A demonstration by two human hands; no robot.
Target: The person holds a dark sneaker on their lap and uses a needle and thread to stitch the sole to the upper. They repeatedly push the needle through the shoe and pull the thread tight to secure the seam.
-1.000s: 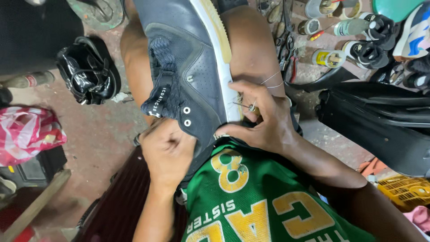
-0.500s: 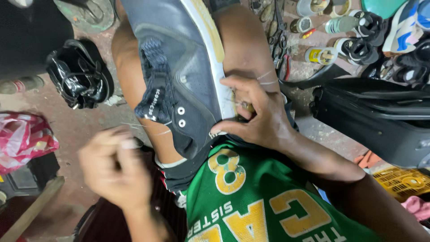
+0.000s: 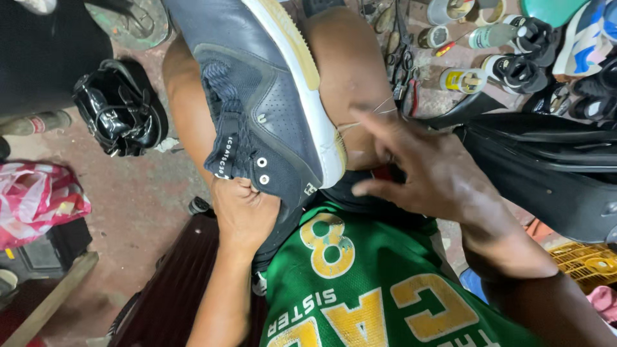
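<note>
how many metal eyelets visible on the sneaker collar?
2: both silver eyelets sit side by side on the dark sneaker near its collar edge, just above the left hand. Others may be hidden under the laces.

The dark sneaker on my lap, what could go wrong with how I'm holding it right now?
1. Only the left hand grips the dark sneaker at its heel end; resting on the bare knees, it could twist or slide off.
2. The thin thread runs from the sole toward the open right hand; it might snag on the fingers or pull slack.
3. Whether a needle is on the thread cannot be seen; if so, the thigh is close.
</note>
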